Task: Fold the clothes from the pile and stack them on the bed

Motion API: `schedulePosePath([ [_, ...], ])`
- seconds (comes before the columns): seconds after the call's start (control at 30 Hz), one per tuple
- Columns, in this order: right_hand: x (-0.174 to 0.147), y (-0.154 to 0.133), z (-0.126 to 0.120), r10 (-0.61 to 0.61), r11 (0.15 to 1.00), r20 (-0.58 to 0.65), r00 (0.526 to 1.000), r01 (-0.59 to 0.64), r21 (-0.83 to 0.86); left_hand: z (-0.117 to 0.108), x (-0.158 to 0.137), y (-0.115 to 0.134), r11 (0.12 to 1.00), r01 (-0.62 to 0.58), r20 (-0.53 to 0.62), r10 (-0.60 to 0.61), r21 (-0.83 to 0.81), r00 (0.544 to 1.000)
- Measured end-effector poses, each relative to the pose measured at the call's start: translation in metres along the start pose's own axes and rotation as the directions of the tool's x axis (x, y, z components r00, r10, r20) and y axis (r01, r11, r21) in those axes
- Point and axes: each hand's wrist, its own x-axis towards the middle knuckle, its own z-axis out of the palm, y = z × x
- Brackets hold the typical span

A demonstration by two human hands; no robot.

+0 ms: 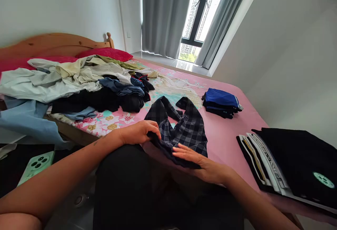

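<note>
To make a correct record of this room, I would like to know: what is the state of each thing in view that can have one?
Plaid garment: unfolded, rumpled
Left hand: closed on its near edge
Right hand: open, laid at that edge
Clothes heap: unfolded, loosely piled
Blue-topped stack: folded
Black-topped stack: folded
Curtains: parted
Window: cannot tell if open
Phone: camera side up

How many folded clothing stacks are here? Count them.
2: the blue-topped stack, right of the plaid garment; the black-topped stack, nearer, at the picture's right edge.
</note>
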Motion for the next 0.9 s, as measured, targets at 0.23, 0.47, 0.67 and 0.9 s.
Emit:
schedulePosePath([
  [0.23, 0.017, -0.020, -0.006, -0.076, 0.960, 0.151, 0.986, 0.031, 0.277, -0.001, 0.012, 0.012, 0.986, -0.165, -0.012, 0.165, 0.033, 0.986],
  [0.47, 0.013, -0.062, -0.027, -0.350, 0.933, 0.151, 0.925, 0.330, 0.140, -0.005, 0.031, 0.061, 0.962, -0.203, 0.007, 0.208, -0.185, 0.978],
  [0.67, 0.008, -0.070, -0.022, -0.566, 0.818, -0.424, 0.707, 0.420, -0.393, 0.001, 0.044, 0.084, 0.746, -0.200, -0.181, 0.108, -0.635, 0.977],
  [0.9, 0.031, -0.054, 0.001, -0.625, 0.735, -0.760, 0.178, 0.462, -0.496, 0.023, 0.073, 0.101, 0.557, -0.301, -0.403, -0.066, -0.774, 0.913],
])
